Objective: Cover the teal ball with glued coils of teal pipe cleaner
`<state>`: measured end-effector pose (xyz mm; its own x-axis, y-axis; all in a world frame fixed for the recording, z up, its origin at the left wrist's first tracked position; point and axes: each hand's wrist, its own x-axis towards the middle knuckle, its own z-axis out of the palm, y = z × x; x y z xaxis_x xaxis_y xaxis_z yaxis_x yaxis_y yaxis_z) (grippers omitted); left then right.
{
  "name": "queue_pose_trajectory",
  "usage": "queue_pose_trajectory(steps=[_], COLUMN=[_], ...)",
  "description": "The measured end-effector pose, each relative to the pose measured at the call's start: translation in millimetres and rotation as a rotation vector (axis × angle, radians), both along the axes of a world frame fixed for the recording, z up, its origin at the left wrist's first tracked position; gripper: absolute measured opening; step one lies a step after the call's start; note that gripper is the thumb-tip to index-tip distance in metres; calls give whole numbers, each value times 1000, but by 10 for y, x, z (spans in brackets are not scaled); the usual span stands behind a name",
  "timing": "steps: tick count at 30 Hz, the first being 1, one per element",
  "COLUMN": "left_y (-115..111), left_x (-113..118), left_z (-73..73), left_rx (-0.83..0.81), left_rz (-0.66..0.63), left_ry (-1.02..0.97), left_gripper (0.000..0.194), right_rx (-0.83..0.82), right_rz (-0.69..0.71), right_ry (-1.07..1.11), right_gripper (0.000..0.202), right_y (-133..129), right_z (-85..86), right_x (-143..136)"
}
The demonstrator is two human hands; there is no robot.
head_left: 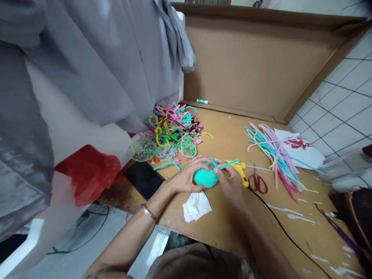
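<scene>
My left hand (193,174) is wrapped round a rounded turquoise piece (205,179) that looks coiled from fuzzy pipe cleaner, with a small greyish patch at its top. My right hand (231,182) pinches a turquoise pipe cleaner (229,164) at the piece's upper right edge, its loose end sticking out to the right. Just behind my right hand lies a yellow glue gun (241,174), partly hidden by the fingers. Below the turquoise piece, a crumpled white tissue (197,207) rests on the table.
Red-handled scissors (258,184) and a bundle of pastel pipe cleaners (274,151) lie to the right. A heap of colourful pipe cleaners (174,124) sits at the back left, near a black phone-like slab (144,180). A black cord (279,223) crosses the table; a cardboard wall (255,66) stands behind.
</scene>
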<state>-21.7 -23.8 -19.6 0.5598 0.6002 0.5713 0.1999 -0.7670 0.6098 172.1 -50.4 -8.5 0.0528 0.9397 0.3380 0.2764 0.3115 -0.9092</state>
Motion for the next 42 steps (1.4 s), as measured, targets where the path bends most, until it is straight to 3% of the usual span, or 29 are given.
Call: queue_pose_trajectory(steps=[6, 16, 29, 37, 42], left_y=[-9, -122, -139, -151, -139], left_x=[-5, -96, -57, -51, -63], left_z=[9, 59, 85, 97, 61], left_rx=[53, 107, 169, 5, 9], left_rz=[-5, 196, 90, 132, 109], left_ry=[11, 141, 77, 42, 35], left_gripper=[49, 50, 66, 69, 68], right_rx=[-11, 59, 135, 173, 199], right_rz=[8, -97, -187, -200, -198], right_ry=[14, -22, -116, -152, -155], right_gripper=[19, 16, 16, 13, 14], right_y=[2, -67, -103, -117, -105], right_z=[2, -64, -104, -91, -116], right_x=[-1, -86, -141, -147, -143])
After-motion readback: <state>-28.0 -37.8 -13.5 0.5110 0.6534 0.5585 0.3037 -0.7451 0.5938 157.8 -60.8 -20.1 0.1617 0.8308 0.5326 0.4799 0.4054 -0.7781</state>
